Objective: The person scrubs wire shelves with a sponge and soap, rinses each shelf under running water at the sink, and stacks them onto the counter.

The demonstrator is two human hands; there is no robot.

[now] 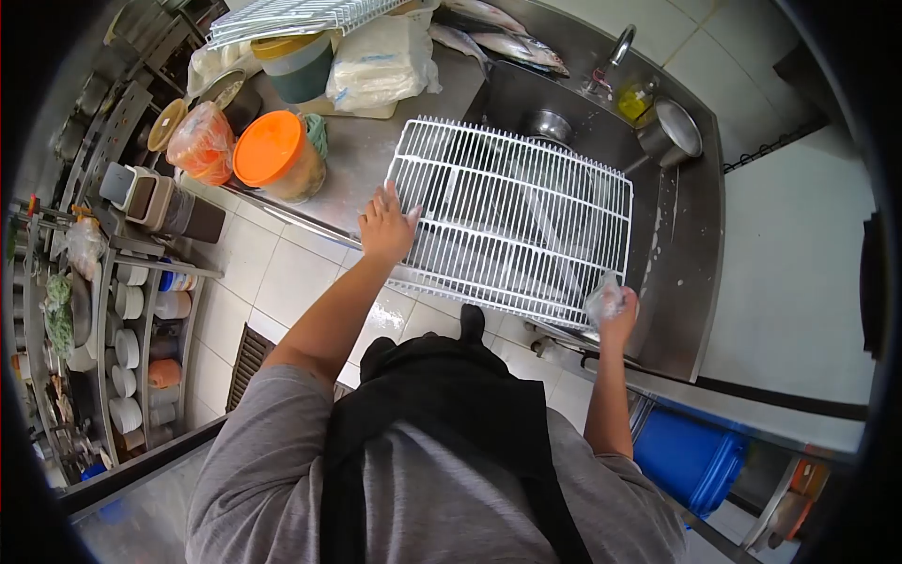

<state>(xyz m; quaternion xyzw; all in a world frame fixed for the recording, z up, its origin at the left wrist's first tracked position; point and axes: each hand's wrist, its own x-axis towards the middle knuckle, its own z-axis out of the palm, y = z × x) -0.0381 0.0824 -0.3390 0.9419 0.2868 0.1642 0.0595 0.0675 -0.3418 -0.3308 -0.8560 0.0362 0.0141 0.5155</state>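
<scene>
a: the black apron [432, 404] and grey shirt [423, 489] are closest. what's past them?
b: a white wire rack [517, 221]. it lies at a slant over the front of the sink [658, 244], its left part reaching over the counter [352, 179].
a: and the left hand [388, 226]?
b: on the rack's left edge, fingers spread over the wires, thumb out to the side.
a: the right hand [618, 318]?
b: curled at the near right corner, closed on a clear, crumpled wad [603, 299]. it could be a plastic bag or a sudsy scrubber; it's too blurred there to be sure.
a: anything under the wires?
b: something pale and shiny shows through, but i can't tell what. a metal bowl [548, 126] sits in the sink, by the rack's far edge.
a: what's around the sink?
b: whole fish [521, 49] at the far left, the tap [617, 52] behind, then a yellow bottle [636, 101] and a steel pot [675, 132] to the right.
a: and on the counter?
b: a tub [299, 174] with an orange lid [267, 148], near the left hand but not touching it. behind that, a white bundle [385, 61] beside a green bucket [299, 75].
</scene>
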